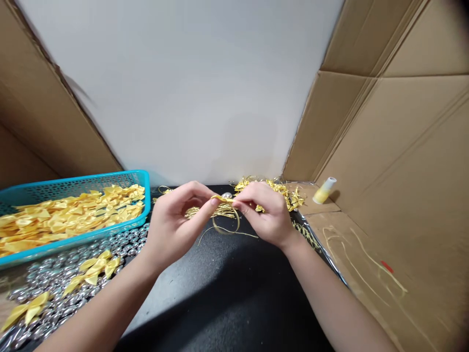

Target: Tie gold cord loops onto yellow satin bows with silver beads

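Over a matte black tabletop [220, 303], strewn at near left with glossy silver oval beads [126, 248], the person's left hand [179, 225] and right hand [266, 210] both pinch a small yellow ribbon-like strip [222, 199] at centre, thin gold cord [239, 223] looping below; light, even tension should stop it twisting. Farther left, a teal perforated plastic basket [147, 196] holds smooth yellow satin bows [73, 213]; far right, a tangled gold-yellow heap [295, 196] lies.
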`<action>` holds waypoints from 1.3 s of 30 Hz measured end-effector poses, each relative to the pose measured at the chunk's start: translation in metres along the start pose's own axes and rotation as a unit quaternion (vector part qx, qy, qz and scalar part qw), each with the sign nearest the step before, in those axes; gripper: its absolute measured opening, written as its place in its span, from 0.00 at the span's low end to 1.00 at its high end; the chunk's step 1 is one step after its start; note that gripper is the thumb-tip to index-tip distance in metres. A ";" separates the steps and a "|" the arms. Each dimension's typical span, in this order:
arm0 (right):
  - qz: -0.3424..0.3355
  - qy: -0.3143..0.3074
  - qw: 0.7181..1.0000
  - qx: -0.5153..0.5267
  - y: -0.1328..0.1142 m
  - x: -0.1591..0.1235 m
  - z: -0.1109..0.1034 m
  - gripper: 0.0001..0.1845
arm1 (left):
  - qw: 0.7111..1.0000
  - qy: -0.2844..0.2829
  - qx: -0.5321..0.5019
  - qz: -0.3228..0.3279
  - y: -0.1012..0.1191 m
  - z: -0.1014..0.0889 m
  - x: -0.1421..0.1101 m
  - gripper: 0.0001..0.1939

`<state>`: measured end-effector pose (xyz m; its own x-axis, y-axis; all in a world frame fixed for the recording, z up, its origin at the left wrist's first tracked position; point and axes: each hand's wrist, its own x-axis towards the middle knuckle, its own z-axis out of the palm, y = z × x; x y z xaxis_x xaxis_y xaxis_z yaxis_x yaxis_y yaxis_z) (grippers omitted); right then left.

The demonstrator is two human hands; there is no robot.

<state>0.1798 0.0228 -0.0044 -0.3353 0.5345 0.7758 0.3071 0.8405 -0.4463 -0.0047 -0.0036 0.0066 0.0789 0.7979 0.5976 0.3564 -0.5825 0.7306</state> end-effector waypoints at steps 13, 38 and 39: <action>-0.058 0.034 0.994 0.087 0.001 -0.003 0.001 0.07 | 0.928 -0.198 -0.281 -0.143 -0.014 -0.007 0.008 0.17; 0.134 0.111 0.972 0.156 0.017 0.003 -0.016 0.07 | 0.933 0.016 -0.270 -0.238 -0.010 0.016 -0.003 0.12; 0.121 0.090 0.979 0.134 0.013 0.003 -0.018 0.06 | 0.939 0.032 -0.253 -0.230 -0.009 0.016 -0.004 0.13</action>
<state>0.1987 0.0339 0.0003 -0.1118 0.7171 0.6880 0.1058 0.6970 -0.7093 0.0071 0.0009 -0.0078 -0.0379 0.9816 0.1874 -0.1501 -0.1910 0.9700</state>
